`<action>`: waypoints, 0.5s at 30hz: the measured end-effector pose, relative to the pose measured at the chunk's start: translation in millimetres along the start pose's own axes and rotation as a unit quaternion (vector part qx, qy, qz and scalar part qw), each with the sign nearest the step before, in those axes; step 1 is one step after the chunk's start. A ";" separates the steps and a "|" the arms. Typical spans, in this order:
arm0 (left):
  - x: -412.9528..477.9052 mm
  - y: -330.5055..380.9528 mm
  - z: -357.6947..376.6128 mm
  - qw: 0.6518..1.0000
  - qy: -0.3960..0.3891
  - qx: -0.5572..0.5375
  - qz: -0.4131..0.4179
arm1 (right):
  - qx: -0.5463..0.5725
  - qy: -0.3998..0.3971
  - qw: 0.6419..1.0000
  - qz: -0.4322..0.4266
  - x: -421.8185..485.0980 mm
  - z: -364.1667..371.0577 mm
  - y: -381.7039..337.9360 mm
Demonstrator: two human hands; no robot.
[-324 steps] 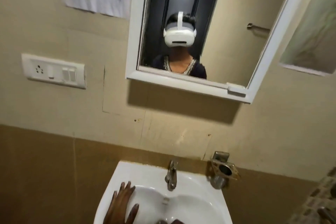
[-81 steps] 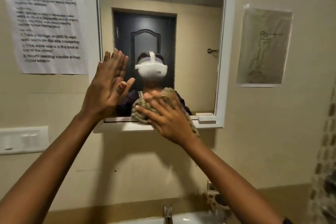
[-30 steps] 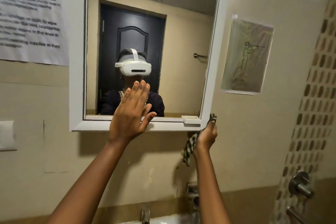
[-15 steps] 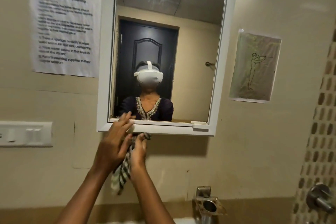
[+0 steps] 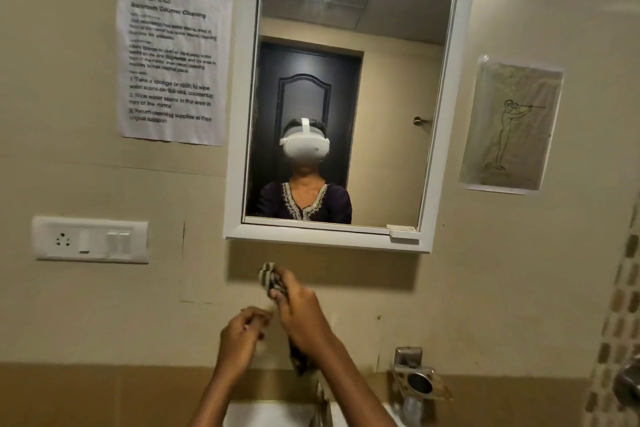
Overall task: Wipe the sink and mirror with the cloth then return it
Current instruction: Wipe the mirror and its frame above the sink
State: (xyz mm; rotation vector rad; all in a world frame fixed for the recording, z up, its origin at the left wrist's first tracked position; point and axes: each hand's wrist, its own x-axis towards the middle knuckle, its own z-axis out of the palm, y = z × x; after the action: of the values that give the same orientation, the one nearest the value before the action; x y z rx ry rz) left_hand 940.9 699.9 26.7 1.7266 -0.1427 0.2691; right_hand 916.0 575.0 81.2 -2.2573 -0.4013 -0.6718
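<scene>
My right hand [image 5: 300,314] is shut on the checked cloth [image 5: 271,279], which sticks out above the fist and hangs down behind the wrist. Both are below the white-framed mirror [image 5: 349,90], in front of the wall. My left hand [image 5: 239,340] is just left of the right one with its fingers curled; whether it touches the cloth is unclear. The top edge of the white sink [image 5: 266,414] shows at the bottom, and my right forearm partly hides the tap.
A metal holder [image 5: 417,383] is fixed to the wall right of the sink. A switch plate [image 5: 90,239] sits at the left, a printed notice [image 5: 171,62] above it, and a drawing [image 5: 510,125] right of the mirror. Tiles and a metal fitting [image 5: 628,385] are at the far right.
Both hands have dropped from the mirror's lower frame to the wall below it. My left hand has curled shut. The view has tilted up slightly.
</scene>
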 end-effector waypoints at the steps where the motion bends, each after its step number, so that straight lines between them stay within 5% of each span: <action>1: -4.3 -2.3 2.3 0.992 -0.068 0.104 -0.030 | -0.012 0.003 1.000 0.004 0.1 -3.0 1.5; 4: -17.8 -10.8 5.3 0.947 -0.186 0.240 -0.099 | -0.047 -0.009 0.999 0.025 -3.7 -17.7 12.2; 7: -24.4 -5.4 14.8 0.976 -0.161 -0.021 -0.146 | -0.060 -0.001 0.998 0.028 -12.8 -24.9 28.0; 9: -19.7 1.3 19.9 0.965 -0.131 -0.183 -0.137 | -0.057 -0.027 0.998 0.021 -20.5 -23.6 34.5; 15: -16.1 14.4 32.9 0.960 -0.090 -0.250 -0.084 | -0.021 -0.105 0.994 0.009 -50.4 -10.1 41.4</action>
State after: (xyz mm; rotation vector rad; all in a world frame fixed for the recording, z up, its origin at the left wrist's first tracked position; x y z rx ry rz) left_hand 925.1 664.1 31.3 1.2459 -0.1781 -0.0521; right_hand 890.9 535.4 34.9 -2.3775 -0.4708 -0.4390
